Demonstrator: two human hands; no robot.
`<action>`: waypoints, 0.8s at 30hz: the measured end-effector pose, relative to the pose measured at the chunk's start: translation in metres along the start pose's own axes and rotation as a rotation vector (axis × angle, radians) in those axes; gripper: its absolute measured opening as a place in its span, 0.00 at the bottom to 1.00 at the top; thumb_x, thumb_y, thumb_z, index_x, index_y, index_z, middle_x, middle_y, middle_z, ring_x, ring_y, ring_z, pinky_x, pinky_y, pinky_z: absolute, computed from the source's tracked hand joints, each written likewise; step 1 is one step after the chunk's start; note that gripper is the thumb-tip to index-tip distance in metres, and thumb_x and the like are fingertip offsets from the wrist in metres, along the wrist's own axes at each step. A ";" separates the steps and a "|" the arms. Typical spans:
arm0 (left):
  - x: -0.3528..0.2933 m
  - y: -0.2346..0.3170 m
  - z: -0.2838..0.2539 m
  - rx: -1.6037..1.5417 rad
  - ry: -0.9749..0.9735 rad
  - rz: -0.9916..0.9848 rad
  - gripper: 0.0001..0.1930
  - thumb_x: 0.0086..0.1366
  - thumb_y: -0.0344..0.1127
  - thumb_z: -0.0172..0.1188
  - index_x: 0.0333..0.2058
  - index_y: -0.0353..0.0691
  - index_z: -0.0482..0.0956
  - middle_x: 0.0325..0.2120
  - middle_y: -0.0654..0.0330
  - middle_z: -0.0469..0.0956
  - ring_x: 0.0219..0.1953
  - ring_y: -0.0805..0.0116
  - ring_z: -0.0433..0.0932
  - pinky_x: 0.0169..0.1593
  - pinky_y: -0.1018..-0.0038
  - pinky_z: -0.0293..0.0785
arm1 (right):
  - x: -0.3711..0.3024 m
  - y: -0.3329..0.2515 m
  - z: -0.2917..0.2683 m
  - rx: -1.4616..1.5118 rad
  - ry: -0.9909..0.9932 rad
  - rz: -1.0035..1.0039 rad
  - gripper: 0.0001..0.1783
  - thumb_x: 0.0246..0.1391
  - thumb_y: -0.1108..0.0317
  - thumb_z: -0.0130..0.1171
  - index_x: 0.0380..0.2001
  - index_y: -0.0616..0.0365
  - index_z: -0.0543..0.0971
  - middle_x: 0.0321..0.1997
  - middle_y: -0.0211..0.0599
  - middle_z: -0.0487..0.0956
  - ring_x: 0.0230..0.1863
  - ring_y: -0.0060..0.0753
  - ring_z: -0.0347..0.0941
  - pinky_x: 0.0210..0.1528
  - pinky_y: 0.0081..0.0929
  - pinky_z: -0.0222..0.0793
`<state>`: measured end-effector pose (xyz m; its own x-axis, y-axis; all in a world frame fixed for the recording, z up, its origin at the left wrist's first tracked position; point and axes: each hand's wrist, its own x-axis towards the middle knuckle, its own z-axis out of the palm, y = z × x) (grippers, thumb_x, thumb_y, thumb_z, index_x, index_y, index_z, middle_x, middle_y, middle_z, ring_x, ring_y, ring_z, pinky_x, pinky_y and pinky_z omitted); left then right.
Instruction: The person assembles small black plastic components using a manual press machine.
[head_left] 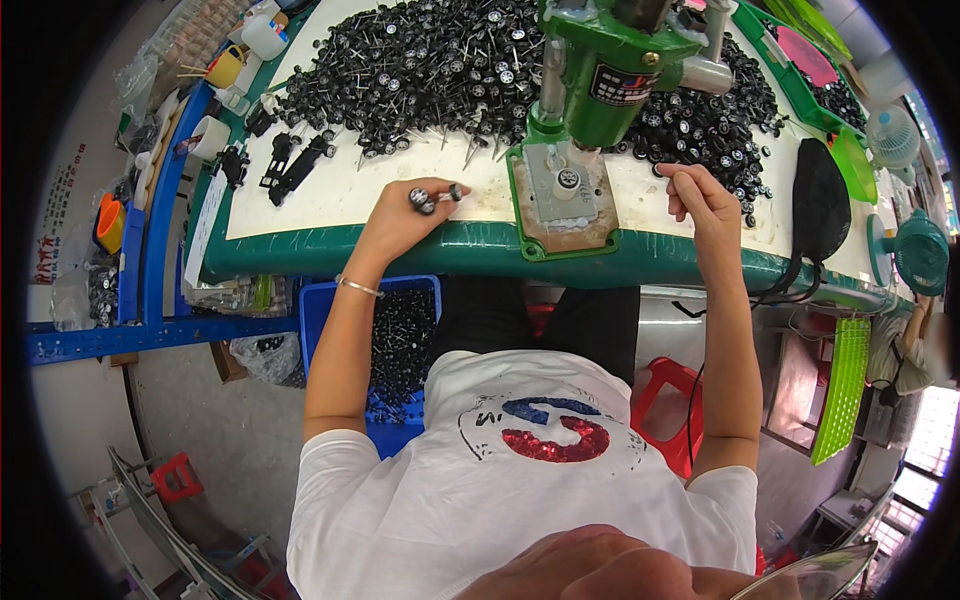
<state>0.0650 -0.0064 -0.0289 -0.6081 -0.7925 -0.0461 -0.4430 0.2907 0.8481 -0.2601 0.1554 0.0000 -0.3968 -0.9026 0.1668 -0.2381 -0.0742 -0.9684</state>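
My left hand [405,218] is closed around small black toy wheels [422,201] on thin metal axles, just above the front edge of the bench. To the right, my right hand [703,206] has its fingers curled in a pinch beside the pile of loose black wheels [700,135]; a dark bit shows at a fingertip, too small to name. Between my hands stands a green bench press [605,95]. On its metal base plate [548,197], one black wheel with a silver hub [568,180] sits on a round white holder under the press head.
A large heap of wheels with axles [430,70] covers the back of the bench. Black toy chassis [290,165] lie at the left. Below, a blue bin [318,300] holds more axle pieces. A black cloth item [822,200] and a small green fan [918,250] are at the right.
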 end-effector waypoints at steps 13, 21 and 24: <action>-0.034 -0.019 -0.027 -0.062 0.027 0.021 0.13 0.55 0.23 0.57 0.39 0.36 0.83 0.24 0.65 0.74 0.26 0.80 0.68 0.33 0.82 0.67 | -0.002 0.002 0.016 -0.021 -0.048 0.010 0.11 0.60 0.68 0.53 0.40 0.62 0.81 0.28 0.25 0.73 0.26 0.13 0.66 0.28 0.12 0.60; -0.014 -0.009 -0.016 0.194 -0.012 0.168 0.10 0.50 0.19 0.60 0.33 0.37 0.82 0.22 0.61 0.72 0.26 0.76 0.70 0.32 0.80 0.65 | 0.003 0.003 0.018 -0.006 -0.028 0.029 0.12 0.60 0.67 0.53 0.39 0.62 0.81 0.27 0.25 0.74 0.26 0.13 0.66 0.28 0.13 0.60; -0.006 -0.002 -0.003 0.250 0.003 0.209 0.07 0.51 0.21 0.63 0.31 0.34 0.81 0.25 0.62 0.75 0.27 0.76 0.72 0.32 0.79 0.67 | 0.007 -0.003 0.018 0.013 -0.035 0.031 0.12 0.59 0.66 0.54 0.39 0.62 0.82 0.27 0.25 0.74 0.26 0.13 0.67 0.28 0.13 0.60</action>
<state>0.0718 -0.0036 -0.0290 -0.7012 -0.7032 0.1174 -0.4571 0.5698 0.6829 -0.2460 0.1417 0.0003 -0.3727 -0.9188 0.1301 -0.2144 -0.0511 -0.9754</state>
